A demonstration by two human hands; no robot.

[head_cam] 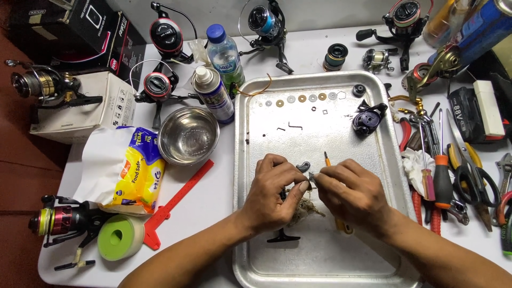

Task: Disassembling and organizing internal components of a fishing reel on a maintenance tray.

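Over the dented aluminium tray (250, 160), our left hand (272, 194) and right hand (349, 189) pinch one small dark reel part (310, 176); we judge a slip could flick it among the washers (301, 98).

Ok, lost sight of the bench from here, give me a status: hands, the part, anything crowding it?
Left hand and right hand both pinch small reel part over metal tray. Right also grips thin tool. Loose dark piece lies just beyond.

Small dark part (310, 176) mostly behind fingers (290, 184)
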